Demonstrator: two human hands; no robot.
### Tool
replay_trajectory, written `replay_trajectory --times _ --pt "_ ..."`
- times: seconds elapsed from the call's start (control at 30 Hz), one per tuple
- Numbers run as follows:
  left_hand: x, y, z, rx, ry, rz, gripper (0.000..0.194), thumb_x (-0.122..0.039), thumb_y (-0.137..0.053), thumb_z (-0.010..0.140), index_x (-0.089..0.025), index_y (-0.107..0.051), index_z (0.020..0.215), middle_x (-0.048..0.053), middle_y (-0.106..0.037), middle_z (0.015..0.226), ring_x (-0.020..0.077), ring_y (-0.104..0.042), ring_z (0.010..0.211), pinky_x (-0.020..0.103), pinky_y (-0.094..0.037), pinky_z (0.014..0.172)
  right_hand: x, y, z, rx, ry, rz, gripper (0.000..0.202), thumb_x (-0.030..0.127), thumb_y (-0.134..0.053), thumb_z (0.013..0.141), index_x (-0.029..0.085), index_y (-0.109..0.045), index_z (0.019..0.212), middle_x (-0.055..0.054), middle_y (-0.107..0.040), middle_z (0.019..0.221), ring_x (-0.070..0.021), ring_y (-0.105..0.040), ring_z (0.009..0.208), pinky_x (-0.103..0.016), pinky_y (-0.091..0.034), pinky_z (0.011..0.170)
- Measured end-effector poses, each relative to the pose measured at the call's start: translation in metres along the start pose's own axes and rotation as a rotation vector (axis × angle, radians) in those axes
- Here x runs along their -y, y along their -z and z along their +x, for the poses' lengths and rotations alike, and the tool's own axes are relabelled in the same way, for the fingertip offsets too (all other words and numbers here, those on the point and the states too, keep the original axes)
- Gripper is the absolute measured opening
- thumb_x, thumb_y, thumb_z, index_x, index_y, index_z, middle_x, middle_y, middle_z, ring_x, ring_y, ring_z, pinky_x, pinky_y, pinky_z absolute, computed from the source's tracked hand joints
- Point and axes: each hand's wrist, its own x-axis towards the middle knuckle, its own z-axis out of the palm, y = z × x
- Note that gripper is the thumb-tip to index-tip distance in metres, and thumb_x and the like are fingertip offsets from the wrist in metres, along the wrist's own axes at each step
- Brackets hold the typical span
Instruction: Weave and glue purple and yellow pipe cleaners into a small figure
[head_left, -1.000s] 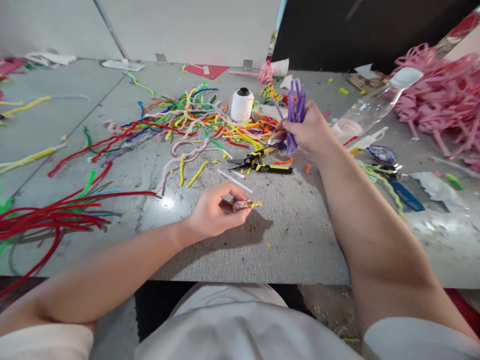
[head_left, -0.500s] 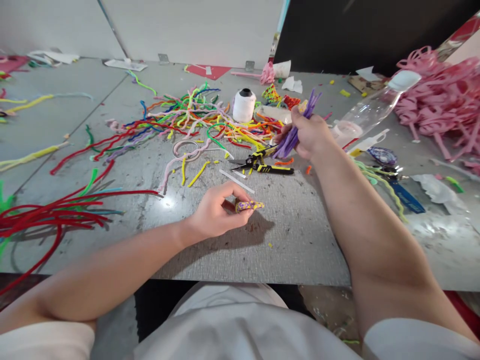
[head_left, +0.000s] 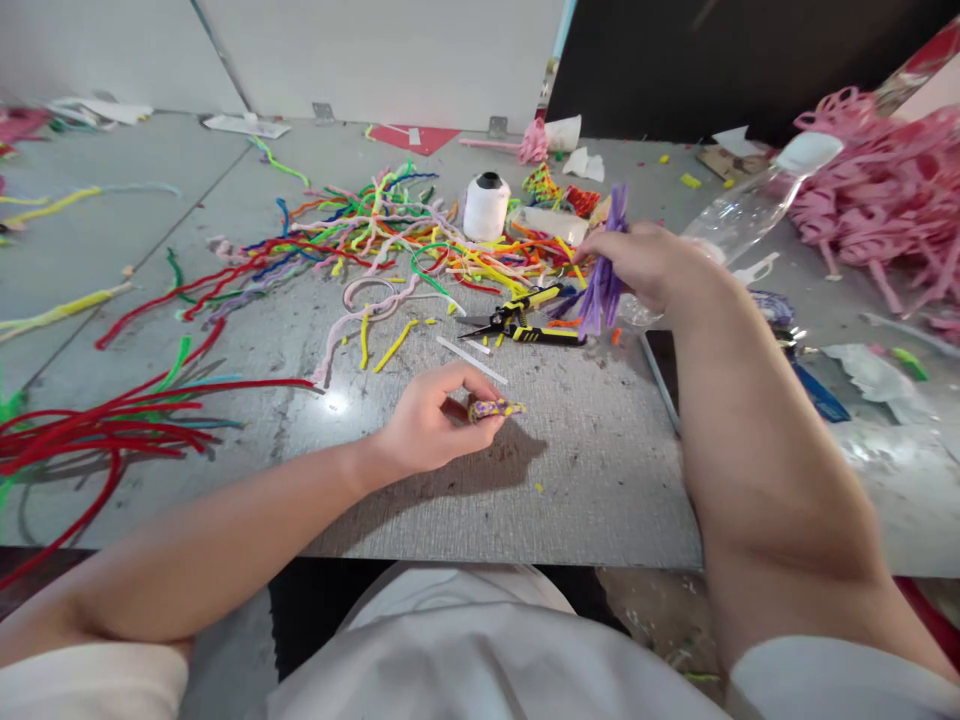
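My left hand (head_left: pixel 429 424) is closed low over the table, pinching a small yellow-and-purple fuzzy piece (head_left: pixel 495 408) between thumb and fingers. Farther out, my right hand (head_left: pixel 654 262) grips a bundle of purple pipe cleaners (head_left: pixel 602 285), standing roughly upright with the fingers around its middle. Some of those fingers are hidden behind the bundle and the hand itself. Black-and-yellow snips (head_left: pixel 517 325) lie just left of the bundle, blades pointing left. White strips (head_left: pixel 472 360) and short yellow pipe cleaner pieces (head_left: pixel 395 346) lie between the snips and my left hand.
A tangle of coloured pipe cleaners (head_left: pixel 375 225) spreads behind, beside a white thread spool (head_left: pixel 486 208). Red pipe cleaners (head_left: pixel 97 440) lie at left. A clear plastic bottle (head_left: pixel 750 210) leans at right before a pink heap (head_left: pixel 862 200). Under my right forearm a dark flat device (head_left: pixel 664 362) shows.
My right hand has shifted right and slightly nearer with the purple bundle, which now stands more upright. The dark device's edge has come into view. My left hand stays in place.
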Motion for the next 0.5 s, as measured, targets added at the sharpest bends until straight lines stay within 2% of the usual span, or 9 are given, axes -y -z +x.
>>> replay_trajectory --times 0.1,0.2,0.3,0.4,0.47,0.5 --pt "-0.001 0.0 0.0 0.0 -0.001 0.008 0.016 -0.03 -0.078 0.079 -0.018 -0.069 0.084 0.009 -0.08 0.089 0.0144 -0.073 0.078 0.015 -0.053 0.053 0.003 0.006 -0.009 0.094 0.02 -0.038 0.014 0.031 -0.077 0.093 0.02 -0.068 0.091 -0.008 -0.07 0.081 -0.0278 -0.07 0.082 -0.048 -0.061 0.083" --pt "0.0 0.0 0.0 0.002 0.001 0.008 0.016 -0.03 -0.078 0.079 -0.018 -0.069 0.084 0.009 -0.079 0.089 0.0147 -0.073 0.079 0.016 -0.054 0.053 -0.001 0.008 -0.011 0.193 0.03 -0.02 0.013 0.033 -0.068 0.101 0.022 -0.066 0.094 -0.006 -0.072 0.08 -0.0242 -0.071 0.07 -0.043 -0.06 0.07" --pt "0.0 0.0 0.0 0.005 0.009 0.003 0.017 -0.03 -0.078 0.08 -0.018 -0.068 0.084 0.009 -0.079 0.09 0.0149 -0.073 0.079 0.016 -0.054 0.054 -0.003 0.015 -0.011 0.248 0.095 -0.1 0.018 0.032 -0.08 0.094 0.023 -0.066 0.098 -0.003 -0.074 0.082 -0.0218 -0.072 0.065 -0.034 -0.054 0.059" --pt "0.001 0.0 0.0 0.001 0.009 -0.001 0.017 -0.03 -0.079 0.079 -0.018 -0.068 0.084 0.009 -0.079 0.09 0.0147 -0.073 0.079 0.015 -0.054 0.053 0.0 0.026 -0.014 0.293 0.177 -0.331 0.03 0.031 -0.09 0.085 0.023 -0.069 0.105 -0.002 -0.075 0.081 -0.0192 -0.068 0.059 -0.032 -0.049 0.056" --pt "0.002 0.0 0.0 -0.001 0.004 -0.004 0.017 -0.03 -0.079 0.08 -0.018 -0.068 0.084 0.009 -0.079 0.09 0.0144 -0.073 0.079 0.015 -0.054 0.053 0.003 0.032 -0.017 0.267 0.215 -0.429 0.049 0.031 -0.099 0.075 0.023 -0.072 0.114 -0.002 -0.076 0.085 -0.0199 -0.067 0.061 -0.036 -0.053 0.062" --pt "0.002 0.0 0.0 0.0 0.004 -0.007 0.017 -0.03 -0.079 0.08 -0.018 -0.068 0.084 0.009 -0.079 0.09 0.0143 -0.073 0.079 0.015 -0.054 0.053 0.004 0.034 -0.019 0.223 0.245 -0.432 0.062 0.028 -0.103 0.067 0.023 -0.073 0.12 -0.004 -0.079 0.093 -0.0223 -0.069 0.069 -0.039 -0.056 0.07"
